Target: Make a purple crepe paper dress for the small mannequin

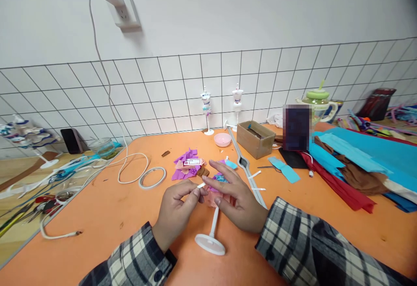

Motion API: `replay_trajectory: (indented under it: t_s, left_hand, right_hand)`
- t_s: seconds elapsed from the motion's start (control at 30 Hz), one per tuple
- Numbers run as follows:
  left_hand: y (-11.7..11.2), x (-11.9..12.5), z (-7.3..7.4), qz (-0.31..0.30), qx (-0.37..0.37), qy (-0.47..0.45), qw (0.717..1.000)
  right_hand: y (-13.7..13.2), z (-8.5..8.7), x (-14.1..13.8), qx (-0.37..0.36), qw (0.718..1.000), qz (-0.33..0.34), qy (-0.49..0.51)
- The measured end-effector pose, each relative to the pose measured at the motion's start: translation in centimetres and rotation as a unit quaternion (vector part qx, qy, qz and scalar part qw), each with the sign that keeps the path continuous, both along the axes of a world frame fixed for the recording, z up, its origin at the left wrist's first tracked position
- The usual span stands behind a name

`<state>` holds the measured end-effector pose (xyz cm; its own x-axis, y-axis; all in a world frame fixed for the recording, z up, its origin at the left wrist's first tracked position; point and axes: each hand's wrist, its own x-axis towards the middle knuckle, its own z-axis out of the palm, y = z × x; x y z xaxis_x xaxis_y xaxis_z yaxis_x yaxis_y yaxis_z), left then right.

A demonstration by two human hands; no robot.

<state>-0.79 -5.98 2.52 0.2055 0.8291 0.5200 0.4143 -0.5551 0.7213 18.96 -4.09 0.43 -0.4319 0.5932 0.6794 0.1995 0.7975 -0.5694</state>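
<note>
Left hand (177, 205): thumb and forefinger tips (194, 191) are closed in a narrow pinch on a short white strip (201, 185). The strip's free end projects beyond the fingertips, up and to the right, towards the right hand (239, 201). Its long axis runs along that line, and its far end lies just beside the right thumb.

Right hand: fingers (224, 172) loosely spread and gripping nothing, the palm laid over a miniature dress form that lies flat on the orange table (107, 216). The form's pink and blue fabric (219, 178) shows just past the strip's tip, under the right fingers. Its white pole (214, 223) runs from beneath the right palm back between the two wrists to the round base (210, 244).

The right hand touches the form; the left hand is nearer the strip, holding it. Purple scraps (185, 164) lie just beyond the left fingertips.
</note>
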Motion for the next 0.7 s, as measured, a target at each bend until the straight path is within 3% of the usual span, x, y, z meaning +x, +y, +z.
replay_trajectory:
  t_s: [0.17, 0.3, 0.53, 0.63, 0.7]
  left_hand:
    - [-0.2, 0.1, 0.0, -0.033, 0.001, 0.011, 0.999]
    - [-0.3, 0.5, 0.2, -0.068, -0.001, 0.029, 0.997]
    - [-0.2, 1.0, 0.3, -0.053, 0.123, 0.127, 0.983]
    - [-0.2, 0.8, 0.2, -0.045, 0.154, 0.169, 0.973]
    - [-0.2, 0.6, 0.2, -0.039, 0.15, 0.178, 0.972]
  right_hand:
    - [0.1, 0.0, 0.5, -0.038, 0.996, -0.036, 0.066]
    - [-0.5, 0.3, 0.3, -0.028, 0.992, 0.022, 0.119]
    - [-1.3, 0.1, -1.2, -0.23, 0.957, 0.03, 0.176]
    - [-1.4, 0.1, -1.7, -0.215, 0.963, 0.023, 0.163]
    - [-0.8, 0.5, -1.3, -0.161, 0.977, -0.008, 0.141]
